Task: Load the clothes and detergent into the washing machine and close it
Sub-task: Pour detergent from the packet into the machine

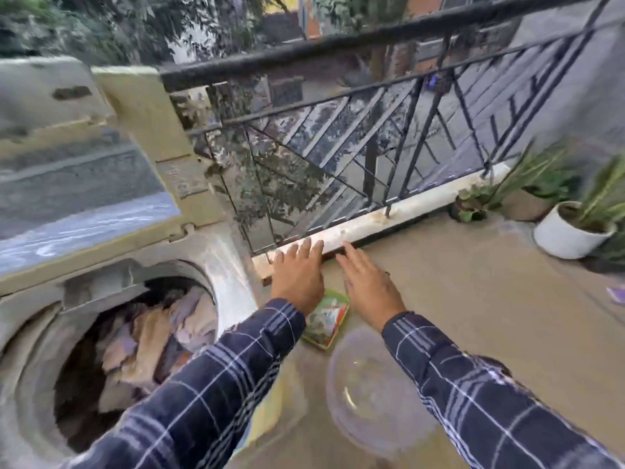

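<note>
A top-loading washing machine (30, 340) stands at the left with its lid (77, 184) raised. Its drum holds a heap of beige and lilac clothes (152, 333). On the floor to the right of the machine lies a green detergent packet (325, 323). My left hand (297, 272) hovers above the packet's left side, fingers spread and holding nothing. My right hand (368, 286) hangs just right of the packet, also open and empty. Both arms wear dark checked sleeves.
A clear plastic bowl (372, 397) sits on the floor near the packet. A black metal railing (338, 143) on a low white kerb (389, 214) runs behind my hands. Potted plants, one in a white pot (568, 231), stand at the right.
</note>
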